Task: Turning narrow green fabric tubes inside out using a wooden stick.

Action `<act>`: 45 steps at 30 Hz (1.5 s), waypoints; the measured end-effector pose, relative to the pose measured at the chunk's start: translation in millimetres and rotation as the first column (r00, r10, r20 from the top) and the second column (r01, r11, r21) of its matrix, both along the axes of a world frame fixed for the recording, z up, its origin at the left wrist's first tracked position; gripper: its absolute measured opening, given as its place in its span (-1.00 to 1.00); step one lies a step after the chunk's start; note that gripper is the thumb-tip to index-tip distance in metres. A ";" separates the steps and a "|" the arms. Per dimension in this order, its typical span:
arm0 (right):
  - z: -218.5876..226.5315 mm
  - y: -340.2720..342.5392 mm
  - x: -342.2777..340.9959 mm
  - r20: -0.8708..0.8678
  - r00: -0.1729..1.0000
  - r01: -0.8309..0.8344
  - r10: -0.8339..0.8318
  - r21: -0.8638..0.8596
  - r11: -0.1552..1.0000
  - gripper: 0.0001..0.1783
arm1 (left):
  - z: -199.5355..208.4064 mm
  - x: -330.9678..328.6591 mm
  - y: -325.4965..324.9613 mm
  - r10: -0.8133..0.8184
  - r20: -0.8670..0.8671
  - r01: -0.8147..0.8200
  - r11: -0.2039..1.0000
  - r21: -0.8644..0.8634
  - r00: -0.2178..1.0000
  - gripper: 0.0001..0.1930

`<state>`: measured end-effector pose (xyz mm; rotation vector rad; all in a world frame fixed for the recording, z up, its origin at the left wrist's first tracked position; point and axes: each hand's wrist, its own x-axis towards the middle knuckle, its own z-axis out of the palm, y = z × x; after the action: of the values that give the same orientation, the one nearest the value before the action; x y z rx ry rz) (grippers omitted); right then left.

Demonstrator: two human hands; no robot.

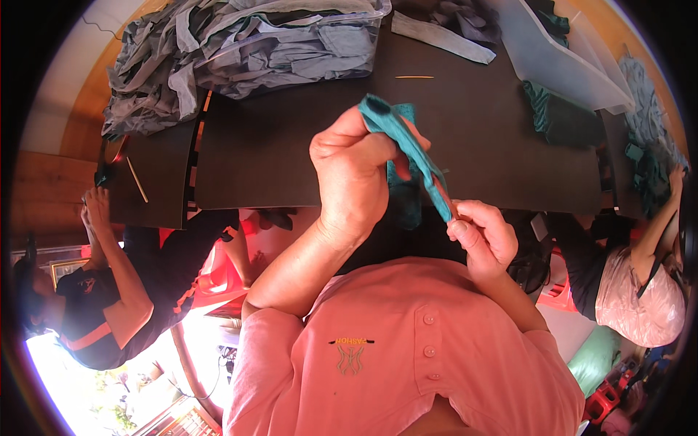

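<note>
My left hand (pixel 355 163) is closed on a narrow teal fabric strip (pixel 411 142), held up over the near part of the dark table. A dark spot shows at the strip's upper end, and more teal cloth hangs behind my fingers. My right hand (pixel 486 236), lower and to the right, pinches the strip's lower end between thumb and fingers. Something thin and reddish-brown shows along the strip's edge by that pinch; I cannot tell what it is.
A clear plastic bin (pixel 291 69) heaped with grey cloth stands far left. A thin yellow stick (pixel 414 77) and a grey strip (pixel 443 40) lie beyond my hands. Far right are a white bin (pixel 560 65) and folded teal cloth (pixel 567 116). People work at both sides.
</note>
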<state>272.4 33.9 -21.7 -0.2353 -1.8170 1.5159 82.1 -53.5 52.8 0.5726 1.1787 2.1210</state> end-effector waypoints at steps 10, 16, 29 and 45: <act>-5.3 1.3 3.0 -0.068 0.998 0.008 -0.002 0.087 0.996 -0.76 | -10.7 8.4 -3.1 -0.083 -0.076 0.088 0.994 0.064 0.994 -0.78; -4.4 10.8 5.3 -0.083 0.994 0.088 -0.075 0.171 0.981 -0.77 | 8.6 -4.3 -23.0 0.293 -0.474 -0.354 0.934 -0.045 0.831 -0.53; -5.3 14.0 10.4 -0.060 0.993 0.116 -0.103 0.283 0.952 -0.77 | 18.0 -10.5 -25.3 -0.077 -0.341 0.110 0.991 0.079 0.937 -0.80; 4.3 23.8 9.8 -0.024 0.999 0.053 -0.048 0.385 0.921 -0.74 | -4.2 -20.3 -22.6 -0.077 -0.317 0.162 0.955 0.248 0.945 -0.92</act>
<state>282.1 57.8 -17.4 -0.0774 -2.0361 1.0897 61.8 -76.1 48.6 1.1031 0.9824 2.1540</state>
